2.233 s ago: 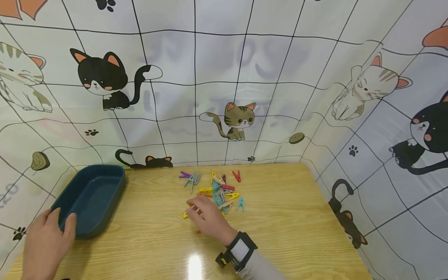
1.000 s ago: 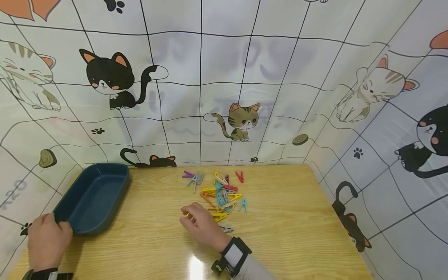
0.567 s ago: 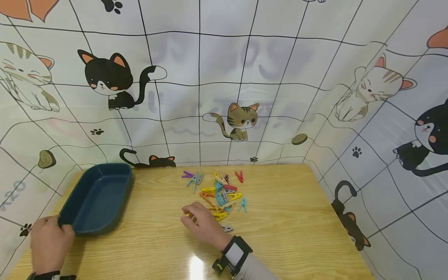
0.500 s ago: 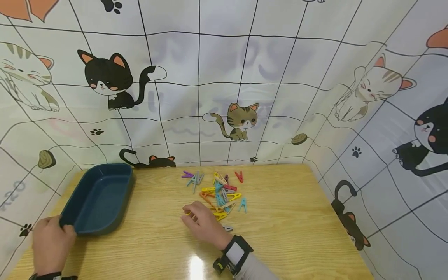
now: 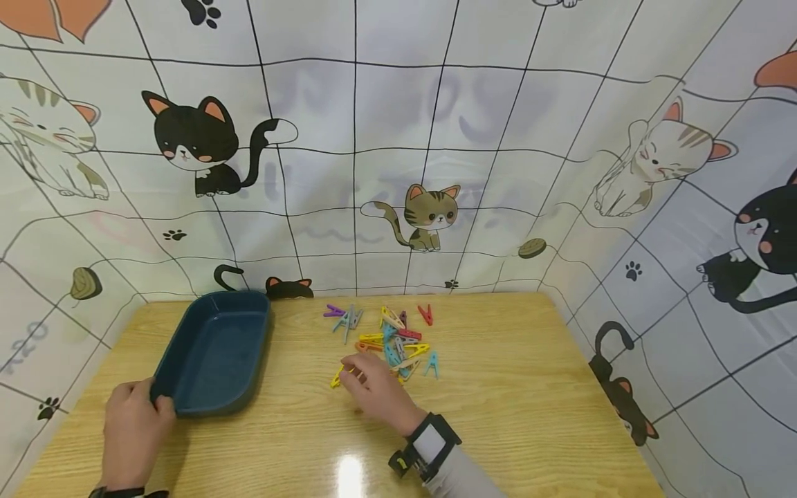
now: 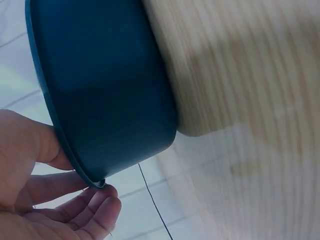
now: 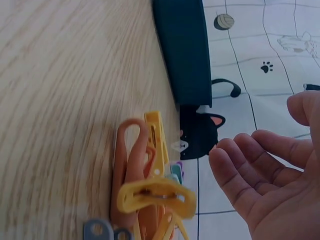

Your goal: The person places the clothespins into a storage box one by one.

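In the head view my left hand (image 5: 133, 429) grips the near left corner of a dark blue plastic tray (image 5: 212, 353). The left wrist view shows thumb and fingers pinching the tray's rim (image 6: 42, 85). My right hand (image 5: 380, 393) is over the near side of a loose heap of coloured clothespins (image 5: 407, 349). In the right wrist view its fingers (image 7: 232, 172) are relaxed and hold nothing. A yellow clothespin (image 5: 337, 377) shows beside the fingertips, and orange and yellow clothespins (image 7: 129, 172) lie close by. The hand hides part of the heap.
A light wood table (image 5: 498, 387) carries everything. Purple and grey-blue clothespins (image 5: 347, 321) lie at the heap's back left, a red clothespin (image 5: 425, 315) at its back right. A cat-print sheet (image 5: 510, 173) rises behind the table and along both sides.
My left hand has pulled the tray to the right, towards the clothespins. My right hand has shifted slightly right and away from me over the heap, uncovering a yellow clothespin on its left.
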### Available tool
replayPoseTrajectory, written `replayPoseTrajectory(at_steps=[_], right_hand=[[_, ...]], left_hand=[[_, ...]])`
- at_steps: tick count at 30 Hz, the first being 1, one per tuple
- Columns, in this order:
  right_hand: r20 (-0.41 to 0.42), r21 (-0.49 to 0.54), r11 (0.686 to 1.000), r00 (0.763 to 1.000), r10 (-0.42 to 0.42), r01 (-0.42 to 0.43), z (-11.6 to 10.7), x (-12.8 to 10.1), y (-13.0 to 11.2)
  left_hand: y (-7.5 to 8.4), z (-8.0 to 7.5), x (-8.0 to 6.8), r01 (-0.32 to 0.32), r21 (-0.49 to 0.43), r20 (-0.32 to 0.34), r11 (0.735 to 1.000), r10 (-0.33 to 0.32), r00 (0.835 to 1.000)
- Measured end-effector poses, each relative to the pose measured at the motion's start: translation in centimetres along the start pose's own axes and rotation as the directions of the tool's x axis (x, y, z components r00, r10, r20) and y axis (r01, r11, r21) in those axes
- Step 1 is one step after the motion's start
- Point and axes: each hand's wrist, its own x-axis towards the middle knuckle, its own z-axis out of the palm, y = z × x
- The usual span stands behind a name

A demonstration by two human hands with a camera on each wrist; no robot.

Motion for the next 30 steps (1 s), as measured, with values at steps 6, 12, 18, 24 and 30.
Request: replayPoseTrajectory(at_steps=[6, 12, 18, 24, 30], right_hand=[[-0.029, 0.001, 1.000, 0.999, 0.018, -0.018, -0.6, -0.1, 0.6], [-0.066, -0.003, 1.000, 0.997, 0.030, -0.030, -1.0, -0.3, 1.5], [-0.105, -0.020, 0.998, 0.993, 0.058, -0.061, -1.2, -0.6, 2.2], [-0.120, -0.031, 0.997, 0.991, 0.062, -0.066, -1.5, -0.7, 2.7], [-0.182, -0.052, 0.997, 0.982, 0.049, -0.059, -2.3, -0.7, 3.4]], left_hand=[[1.7, 1.0, -0.8, -0.044, -0.031, -0.029, 0.999, 0.043, 0.999], [2.8, 1.5, -1.5, -0.079, -0.044, -0.052, 0.996, 0.077, 0.996], [3.7, 2.0, -2.1, -0.112, -0.064, -0.064, 0.992, 0.108, 0.992], [3.7, 2.0, -2.2, -0.083, -0.090, -0.036, 0.992, 0.080, 0.996], [2.8, 1.1, -1.2, -0.017, -0.072, 0.028, 0.997, 0.019, 0.999]])
